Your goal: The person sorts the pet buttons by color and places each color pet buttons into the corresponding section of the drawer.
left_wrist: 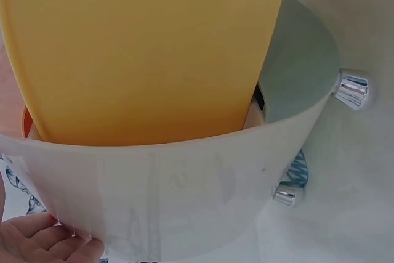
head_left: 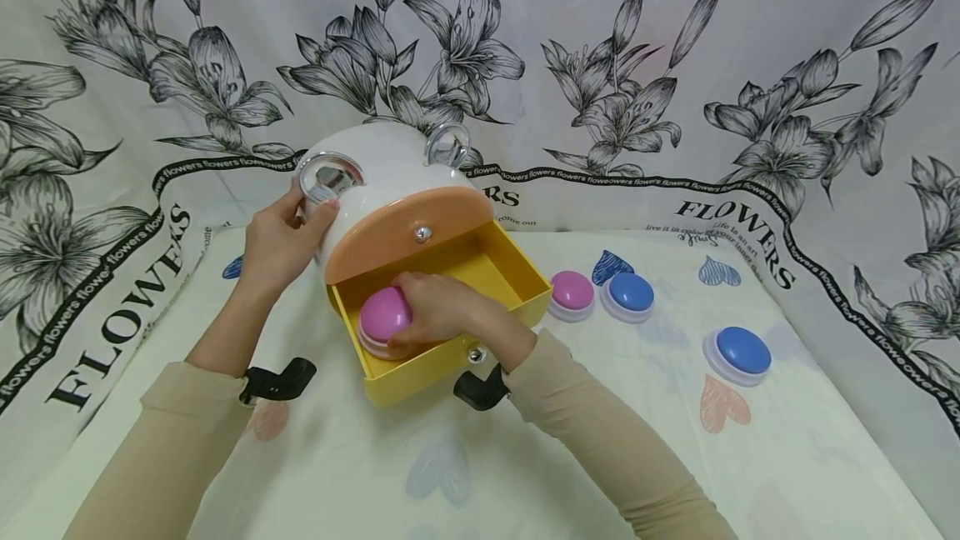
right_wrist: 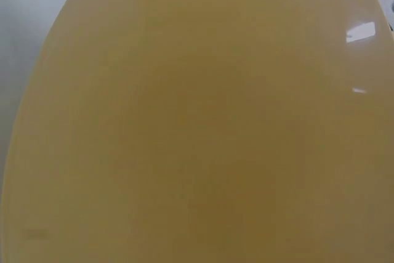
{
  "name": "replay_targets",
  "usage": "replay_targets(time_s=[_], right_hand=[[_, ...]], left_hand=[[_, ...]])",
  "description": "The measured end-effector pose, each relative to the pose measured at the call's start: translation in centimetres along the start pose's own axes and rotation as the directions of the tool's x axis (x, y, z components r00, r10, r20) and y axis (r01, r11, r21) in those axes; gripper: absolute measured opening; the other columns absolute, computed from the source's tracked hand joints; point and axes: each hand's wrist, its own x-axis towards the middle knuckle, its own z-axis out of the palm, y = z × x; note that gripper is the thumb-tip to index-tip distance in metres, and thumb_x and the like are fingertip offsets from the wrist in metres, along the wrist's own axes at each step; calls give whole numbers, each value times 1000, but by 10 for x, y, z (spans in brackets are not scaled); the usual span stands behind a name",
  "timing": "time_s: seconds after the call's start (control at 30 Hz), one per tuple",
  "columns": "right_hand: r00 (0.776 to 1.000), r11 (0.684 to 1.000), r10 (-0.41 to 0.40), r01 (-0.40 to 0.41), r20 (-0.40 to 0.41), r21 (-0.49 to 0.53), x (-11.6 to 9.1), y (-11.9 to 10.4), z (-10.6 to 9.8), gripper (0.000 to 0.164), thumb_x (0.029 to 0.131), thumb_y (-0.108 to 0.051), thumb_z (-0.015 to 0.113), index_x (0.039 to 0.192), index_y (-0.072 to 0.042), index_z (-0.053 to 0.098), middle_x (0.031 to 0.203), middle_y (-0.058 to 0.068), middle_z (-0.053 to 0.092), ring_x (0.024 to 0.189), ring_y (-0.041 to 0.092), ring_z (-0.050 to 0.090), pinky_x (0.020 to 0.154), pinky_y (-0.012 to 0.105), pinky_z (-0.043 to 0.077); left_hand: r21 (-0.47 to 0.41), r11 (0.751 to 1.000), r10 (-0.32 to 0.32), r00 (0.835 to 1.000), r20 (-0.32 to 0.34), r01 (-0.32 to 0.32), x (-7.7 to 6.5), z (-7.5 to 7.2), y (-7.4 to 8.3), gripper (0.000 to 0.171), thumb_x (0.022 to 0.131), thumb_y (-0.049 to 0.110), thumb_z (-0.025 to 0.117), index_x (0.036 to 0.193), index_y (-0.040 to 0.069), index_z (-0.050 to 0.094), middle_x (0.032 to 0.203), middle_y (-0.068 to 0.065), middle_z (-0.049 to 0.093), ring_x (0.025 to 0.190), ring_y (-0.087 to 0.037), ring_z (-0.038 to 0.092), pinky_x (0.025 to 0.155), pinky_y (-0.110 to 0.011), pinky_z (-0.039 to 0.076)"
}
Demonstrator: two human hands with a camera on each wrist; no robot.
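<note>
And here the pink button (head_left: 384,315), down in the yellow drawer (head_left: 506,261) just left of the frame's centre, is held between the thumb and curled fingers of the right hand (head_left: 438,307), while the white case (head_left: 378,157) is gripped at upper left by the left hand (head_left: 281,240), thumb in front. The case is best braced firmly and the button best held level, clear of the drawer's walls
</note>
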Motion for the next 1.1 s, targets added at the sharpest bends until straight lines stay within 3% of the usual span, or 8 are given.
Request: replay_targets(time_s=[0.27,0.37,0.5,0.9,1.1], right_hand=[[1000,999,16,-15,26,-43,0,-1,-2,62,80,-34,70,129,-8,42,121,3,54,107,14,53,93,24,46],[999,999,6,-5,31,-37,0,0,-2,64,81,-35,69,132,-9,40,123,2,53,109,14,52,93,24,45],[1000,1000,6,-5,15,-19,-3,1,-4,64,83,-35,66,135,-11,39,126,2,51,110,14,51,92,24,46],[993,999,-43,42,-110,-13,-25,4,-11,51,85,-36,64,129,-12,51,123,0,55,107,12,53,90,22,46],[982,997,-71,78,-173,29,-41,5,-16,48,86,-33,64,127,-10,52,124,3,57,113,16,53,95,26,45]], left_hand=[[-6,1000,4,1000,0,-4,0,-1,2,77,85,61,46,146,19,25,139,-11,43,102,-26,46,61,-11,46],[-9,1000,-1,1000,5,1,-1,-1,2,77,85,61,45,146,19,23,143,-9,39,110,-28,46,74,-26,54],[-24,1000,1,1000,11,-1,-1,-1,2,77,85,61,45,146,20,23,146,-8,35,118,-29,45,86,-45,49],[-13,1000,-9,1000,10,10,-1,0,2,77,85,61,45,146,20,23,145,-8,36,113,-28,45,85,-43,51],[-21,1000,3,1000,5,-3,-2,0,2,77,85,61,46,146,20,24,145,-8,36,116,-29,47,86,-45,50]])
